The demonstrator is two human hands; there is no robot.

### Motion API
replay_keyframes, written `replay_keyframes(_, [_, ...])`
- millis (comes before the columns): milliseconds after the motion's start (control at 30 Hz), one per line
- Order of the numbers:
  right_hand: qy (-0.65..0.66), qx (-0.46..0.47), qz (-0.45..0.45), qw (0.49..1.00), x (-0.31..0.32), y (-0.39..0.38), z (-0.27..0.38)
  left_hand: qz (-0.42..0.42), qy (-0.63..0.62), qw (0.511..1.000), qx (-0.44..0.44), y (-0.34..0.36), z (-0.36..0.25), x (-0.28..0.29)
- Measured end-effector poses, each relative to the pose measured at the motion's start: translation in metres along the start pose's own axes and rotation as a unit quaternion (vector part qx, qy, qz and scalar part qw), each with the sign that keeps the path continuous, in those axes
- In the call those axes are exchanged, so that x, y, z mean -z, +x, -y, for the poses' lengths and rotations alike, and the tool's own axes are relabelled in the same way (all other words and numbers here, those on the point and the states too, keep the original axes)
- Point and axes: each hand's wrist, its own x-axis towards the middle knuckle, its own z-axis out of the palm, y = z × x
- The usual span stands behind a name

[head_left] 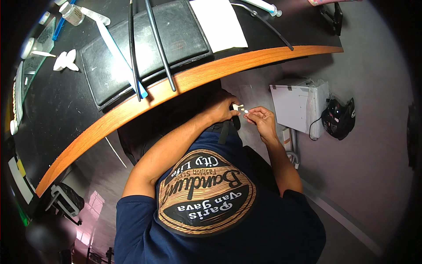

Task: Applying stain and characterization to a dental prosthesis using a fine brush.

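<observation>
Beyond the desk's front edge, over my lap, my left hand (226, 105) grips a small cream-coloured piece (238, 107) with short prongs on its right side. Its exact kind is too small to make out. Close by on the right, the thumb and fingers of my right hand (262, 121) pinch a tiny white piece (246, 111). The two pieces are very near each other; whether they touch I cannot tell.
The dark desk's curved wooden edge (193, 77) runs above my hands. On it lie a black board (176, 33), thin dark rods (159, 44), a blue-and-white stick (115, 50), white paper (220, 26) and crumpled tissue (66, 60). A white box (291, 103) and black helmet (338, 119) stand right.
</observation>
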Motion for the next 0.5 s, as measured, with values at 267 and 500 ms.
replay_keyframes(267, [0.022,0.005,-0.008,1.0,0.0004,-0.0012,0.0002,0.01,-0.001,1.0,0.016,-0.0001,-0.0036,0.0015])
replay_keyframes(500, [0.019,0.003,-0.004,1.0,0.0004,-0.0011,-0.0008,0.01,-0.008,1.0,0.027,-0.0003,-0.0037,0.0006])
